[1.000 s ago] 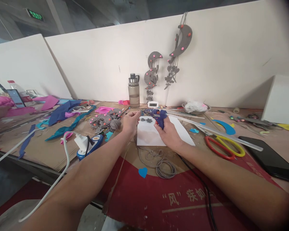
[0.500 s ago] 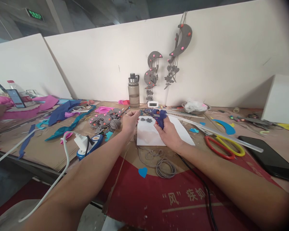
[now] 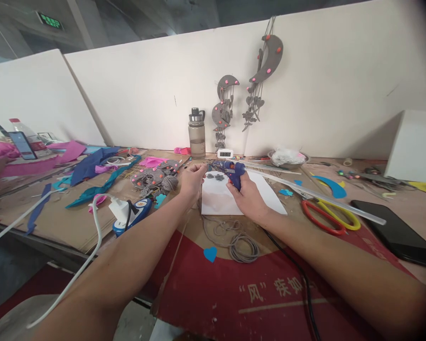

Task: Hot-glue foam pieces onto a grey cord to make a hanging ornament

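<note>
My right hand (image 3: 246,194) is wrapped round the handle of a blue hot glue gun (image 3: 236,173), whose nozzle points left. A long clear glue stick (image 3: 315,194) runs out of its back to the right. My left hand (image 3: 193,180) is closed in a pinch right at the nozzle; the small piece in its fingertips is too hidden to name. Below the gun, small grey cut-outs (image 3: 218,177) lie on a white sheet (image 3: 220,203). A coil of grey cord (image 3: 244,248) and a blue paper heart (image 3: 210,254) lie nearer to me.
Red and yellow scissors (image 3: 324,218) and a black phone (image 3: 394,234) lie at the right. A power strip (image 3: 137,215) and a ball of grey yarn (image 3: 169,183) are at the left. A water bottle (image 3: 197,137) stands behind, below grey moon hangings (image 3: 275,57) on the white board.
Almost nothing differs. Both hands keep their places, with the glue gun's nozzle still at the left fingertips; the view has shifted very slightly.
</note>
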A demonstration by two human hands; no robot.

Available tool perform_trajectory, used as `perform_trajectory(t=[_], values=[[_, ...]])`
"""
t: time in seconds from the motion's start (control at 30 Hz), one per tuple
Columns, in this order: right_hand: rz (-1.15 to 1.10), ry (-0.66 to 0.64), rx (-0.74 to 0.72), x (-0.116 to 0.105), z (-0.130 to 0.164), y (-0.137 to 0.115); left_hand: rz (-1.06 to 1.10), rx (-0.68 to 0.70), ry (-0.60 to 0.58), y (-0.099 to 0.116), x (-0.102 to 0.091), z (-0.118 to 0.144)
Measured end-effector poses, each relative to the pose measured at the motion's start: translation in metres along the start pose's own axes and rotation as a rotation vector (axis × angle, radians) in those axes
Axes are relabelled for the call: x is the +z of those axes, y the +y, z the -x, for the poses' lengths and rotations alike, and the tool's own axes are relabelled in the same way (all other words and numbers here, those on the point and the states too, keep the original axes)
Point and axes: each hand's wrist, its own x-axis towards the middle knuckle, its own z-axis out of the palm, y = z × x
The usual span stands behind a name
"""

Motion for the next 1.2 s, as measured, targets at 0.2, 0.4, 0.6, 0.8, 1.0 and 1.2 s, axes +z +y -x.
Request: perform_trajectory(t=[0.2,0.4,0.6,0.8,1.0,1.2], values=[[-0.011,0.01,0.013,0.0,-0.001,0.0,0.004,0.014,0.012,0.001,-0.001,0.0],[-0.062,0.014,0.024,-0.002,0.0,-0.003,0.013,0.008,0.017,0.001,-0.002,-0.001],[-0.355,-0.051,0.185,-0.006,-0.007,0.0,0.017,0.003,0.083,0.003,-0.004,-0.001],[0.197,-0.194,0.397,-0.023,-0.029,0.022,-0.128,0.119,0.05,0.002,-0.002,0.0],[0.53,-0.38,0.455,-0.033,-0.038,0.035,-0.408,0.319,-0.021,0.003,0.001,0.007],[0.671,-0.358,0.381,-0.033,-0.037,0.043,-0.559,0.35,-0.005,0.005,0.001,0.01]])
